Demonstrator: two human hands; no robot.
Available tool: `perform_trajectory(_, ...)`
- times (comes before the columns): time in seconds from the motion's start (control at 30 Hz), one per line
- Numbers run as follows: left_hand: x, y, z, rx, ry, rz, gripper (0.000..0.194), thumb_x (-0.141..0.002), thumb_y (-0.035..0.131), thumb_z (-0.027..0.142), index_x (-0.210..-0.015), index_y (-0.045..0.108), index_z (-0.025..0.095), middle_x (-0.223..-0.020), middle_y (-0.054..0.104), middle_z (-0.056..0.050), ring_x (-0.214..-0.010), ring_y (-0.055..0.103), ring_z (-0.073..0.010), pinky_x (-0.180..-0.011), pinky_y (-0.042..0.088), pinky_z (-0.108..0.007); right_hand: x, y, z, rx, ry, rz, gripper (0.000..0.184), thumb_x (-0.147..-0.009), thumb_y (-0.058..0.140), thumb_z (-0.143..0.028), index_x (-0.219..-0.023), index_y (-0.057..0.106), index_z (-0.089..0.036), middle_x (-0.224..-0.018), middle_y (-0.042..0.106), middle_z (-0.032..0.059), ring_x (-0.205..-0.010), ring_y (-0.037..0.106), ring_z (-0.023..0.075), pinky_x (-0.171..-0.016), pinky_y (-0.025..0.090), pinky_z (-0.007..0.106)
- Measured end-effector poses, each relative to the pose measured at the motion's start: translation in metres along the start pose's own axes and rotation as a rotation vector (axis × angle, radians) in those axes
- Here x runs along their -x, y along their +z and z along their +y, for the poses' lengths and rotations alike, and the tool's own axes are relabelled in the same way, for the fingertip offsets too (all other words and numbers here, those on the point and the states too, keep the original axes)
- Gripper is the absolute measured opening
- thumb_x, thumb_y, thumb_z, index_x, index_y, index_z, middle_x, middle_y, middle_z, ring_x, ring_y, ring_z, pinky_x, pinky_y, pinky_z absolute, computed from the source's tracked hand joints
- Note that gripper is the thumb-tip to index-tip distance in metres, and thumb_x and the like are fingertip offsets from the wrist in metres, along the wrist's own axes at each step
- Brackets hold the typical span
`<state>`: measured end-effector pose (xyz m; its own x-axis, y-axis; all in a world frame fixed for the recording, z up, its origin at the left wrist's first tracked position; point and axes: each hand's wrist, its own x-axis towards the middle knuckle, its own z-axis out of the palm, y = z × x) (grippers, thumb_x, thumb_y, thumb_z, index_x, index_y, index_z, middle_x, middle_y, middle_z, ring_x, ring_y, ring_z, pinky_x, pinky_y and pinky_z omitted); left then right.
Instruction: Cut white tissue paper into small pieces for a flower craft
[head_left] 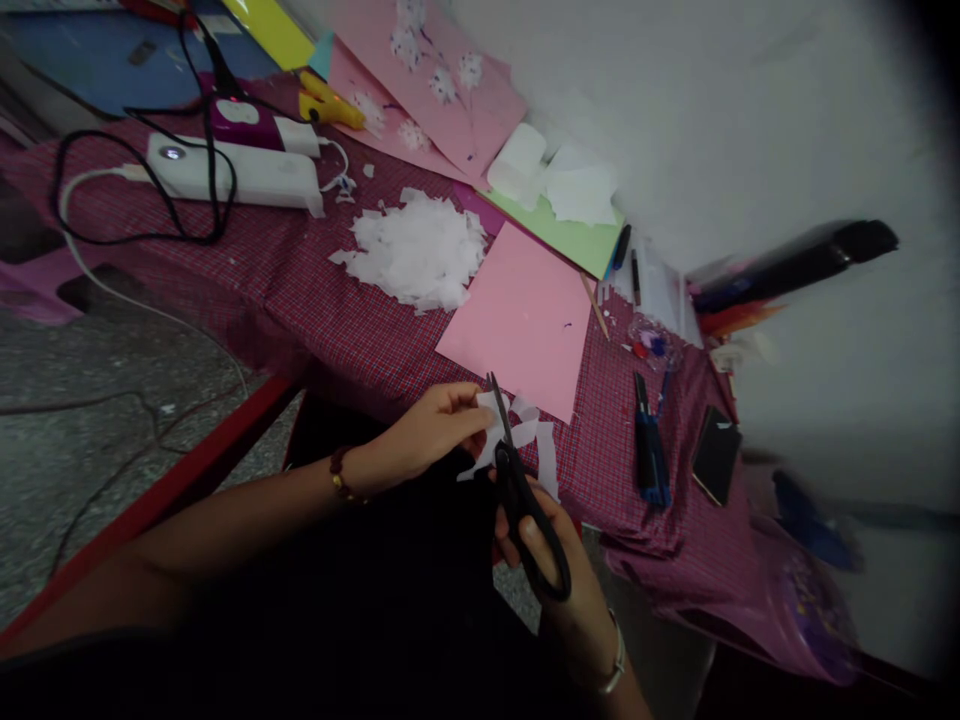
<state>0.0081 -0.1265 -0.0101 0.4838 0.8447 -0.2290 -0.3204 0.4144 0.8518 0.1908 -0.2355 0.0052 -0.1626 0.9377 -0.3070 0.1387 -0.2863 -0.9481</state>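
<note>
My left hand (pixel 435 430) pinches a small piece of white paper (pixel 525 435) just above the table's near edge. Black scissors (pixel 517 490) are gripped in my right hand (pixel 559 560), fingers through the handles, and the blades point up into the white paper. Strips of that paper hang beside the blades. A pink sheet (pixel 525 315) lies flat on the checked cloth just beyond the scissors.
A heap of white paper scraps (pixel 416 250) lies on the red checked tablecloth (pixel 300 290). A white power strip (pixel 240 170) with black cables and a yellow glue gun (pixel 330 105) sit far left. Pink decorated sheets, a tissue roll (pixel 517 160), blue cutter (pixel 649 450) and black case (pixel 716 455) lie around.
</note>
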Motion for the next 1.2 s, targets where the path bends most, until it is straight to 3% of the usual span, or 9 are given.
perform_trajectory(0.1,-0.008,-0.002,0.006,0.037,0.046,0.037,0.015,-0.076,0.067,0.028,-0.076,0.058,0.015,-0.068,0.06,0.003,-0.057,0.054,-0.0072,-0.057,0.044,-0.022,-0.007,0.002,-0.01,-0.039,-0.001,0.04,0.038,-0.095,0.057,-0.055,-0.116,0.066,-0.024,-0.078,0.056,-0.0007,-0.058,0.044,0.0116,-0.057,0.04,0.029)
perform_trajectory(0.3,-0.016,-0.012,0.025,0.146,0.203,0.115,0.017,-0.068,0.069,0.019,-0.075,0.054,0.017,-0.066,0.061,0.003,-0.061,0.058,-0.0084,-0.06,0.043,-0.022,-0.03,-0.006,-0.021,-0.321,-0.035,-0.101,0.048,-0.095,0.047,-0.065,-0.123,0.063,-0.029,-0.096,0.061,0.0057,-0.08,0.055,0.0206,-0.078,0.048,0.039)
perform_trajectory(0.47,-0.016,-0.024,0.034,0.145,0.241,0.137,0.028,-0.069,0.073,0.021,-0.089,0.054,0.018,-0.065,0.055,0.007,-0.052,0.052,-0.0063,-0.053,0.041,-0.021,-0.028,-0.028,-0.026,-0.065,-0.032,-0.142,0.041,-0.094,0.053,-0.061,-0.118,0.066,-0.031,-0.099,0.063,0.0055,-0.082,0.055,0.0223,-0.08,0.044,0.041)
perform_trajectory(0.6,-0.025,-0.031,0.044,-0.057,0.287,0.119,0.032,-0.074,0.07,0.019,-0.102,0.054,0.018,-0.064,0.051,0.009,-0.049,0.044,-0.0045,-0.048,0.031,-0.019,-0.027,-0.042,-0.032,0.173,-0.015,-0.207,0.041,-0.09,0.06,-0.063,-0.112,0.067,-0.029,-0.095,0.061,0.0036,-0.081,0.055,0.021,-0.079,0.044,0.039)
perform_trajectory(0.77,-0.035,-0.036,0.055,-0.43,0.274,0.004,0.042,-0.079,0.06,0.012,-0.12,0.053,0.015,-0.06,0.049,0.01,-0.048,0.039,-0.0059,-0.047,0.027,-0.019,-0.041,-0.046,-0.037,0.199,0.004,-0.199,0.059,-0.083,0.066,-0.068,-0.122,0.062,-0.025,-0.089,0.059,0.0031,-0.074,0.052,0.0178,-0.07,0.045,0.035)
perform_trajectory(1.0,-0.06,-0.041,0.086,-0.653,0.207,-0.085,0.061,-0.077,0.057,0.008,-0.137,0.047,0.009,-0.057,0.046,0.011,-0.046,0.037,-0.0065,-0.045,0.027,-0.019,-0.067,-0.039,-0.066,0.281,0.031,-0.145,0.052,-0.079,0.069,-0.068,-0.1,0.064,-0.021,-0.082,0.055,0.0014,-0.068,0.047,0.0147,-0.062,0.044,0.029)
perform_trajectory(1.2,-0.08,-0.057,0.128,-0.787,0.173,0.001,0.071,-0.069,0.059,0.005,-0.139,0.049,0.003,-0.055,0.045,0.011,-0.044,0.034,-0.0061,-0.043,0.022,-0.02,-0.108,-0.024,-0.087,0.326,-0.017,-0.081,0.051,-0.077,0.07,-0.061,-0.106,0.062,-0.019,-0.068,0.048,-0.0043,-0.06,0.042,0.013,-0.055,0.036,0.028)
